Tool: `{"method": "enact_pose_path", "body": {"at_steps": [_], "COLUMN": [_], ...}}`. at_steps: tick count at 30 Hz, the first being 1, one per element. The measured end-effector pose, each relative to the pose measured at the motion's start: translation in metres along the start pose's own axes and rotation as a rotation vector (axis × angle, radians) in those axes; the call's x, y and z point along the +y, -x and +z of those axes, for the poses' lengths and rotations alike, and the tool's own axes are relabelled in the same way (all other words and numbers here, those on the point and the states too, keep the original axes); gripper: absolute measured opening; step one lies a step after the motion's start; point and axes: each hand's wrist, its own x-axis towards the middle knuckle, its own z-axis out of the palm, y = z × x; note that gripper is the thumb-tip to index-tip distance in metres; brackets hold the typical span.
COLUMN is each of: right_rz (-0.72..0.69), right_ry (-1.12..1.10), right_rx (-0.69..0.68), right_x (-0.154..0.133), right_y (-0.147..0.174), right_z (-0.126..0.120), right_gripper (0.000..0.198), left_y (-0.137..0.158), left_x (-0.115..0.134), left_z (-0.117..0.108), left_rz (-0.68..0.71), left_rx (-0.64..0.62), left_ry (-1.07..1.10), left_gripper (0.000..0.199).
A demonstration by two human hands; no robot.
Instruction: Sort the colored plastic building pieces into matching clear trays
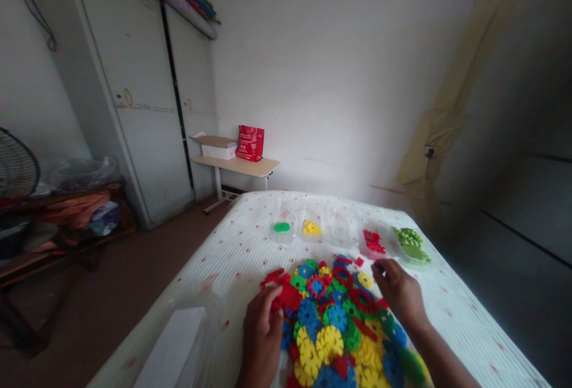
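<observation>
A large heap of plastic snowflake discs [330, 340] in red, yellow, blue and green lies on the table. My left hand [261, 331] rests at the heap's left edge, fingers curved and apart, touching or just beside some red pieces [288, 297]. Over the heap's far right side is my right hand [400, 289], its thumb and fingertips pinched together. Whatever those fingertips hold is hidden. Just beyond them stands a clear tray with small red pieces [373, 241]. A single red piece [360, 261] lies beside the heap.
Along the far side, clear trays hold green discs [282, 227], yellow discs [311, 227] and light green pieces [410, 244]; one clear tray [342, 232] shows no pieces. A clear bin [210, 322] with a white box [172, 349] stands at near left. The tablecloth [196, 272] is striped.
</observation>
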Motion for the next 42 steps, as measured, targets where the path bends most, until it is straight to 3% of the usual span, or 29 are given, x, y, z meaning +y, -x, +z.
{"method": "enact_pose_path", "body": {"at_steps": [7, 13, 20, 30, 42], "right_rz": [0.233, 0.455, 0.449, 0.504, 0.525], "right_ry": [-0.068, -0.194, -0.291, -0.3, -0.301], "right_rx": [0.054, 0.055, -0.021, -0.004, -0.044], "right_x": [0.055, 0.063, 0.054, 0.067, 0.062], "right_y": [0.044, 0.044, 0.045, 0.047, 0.042], "right_z": [-0.011, -0.011, -0.01, -0.002, -0.007], "right_gripper": [0.034, 0.037, 0.037, 0.036, 0.036], "left_y": [-0.001, -0.001, -0.003, -0.004, -0.003], "left_x": [0.001, 0.0, 0.0, 0.001, 0.001], "left_z": [0.0, 0.0, 0.0, 0.001, 0.003], "left_rz": [0.01, 0.031, 0.047, 0.09, 0.03], "left_rx": [-0.017, -0.009, 0.025, 0.042, 0.02], "left_ry": [-0.03, -0.041, -0.062, -0.098, -0.078], "left_gripper": [0.032, 0.032, 0.031, 0.031, 0.031]}}
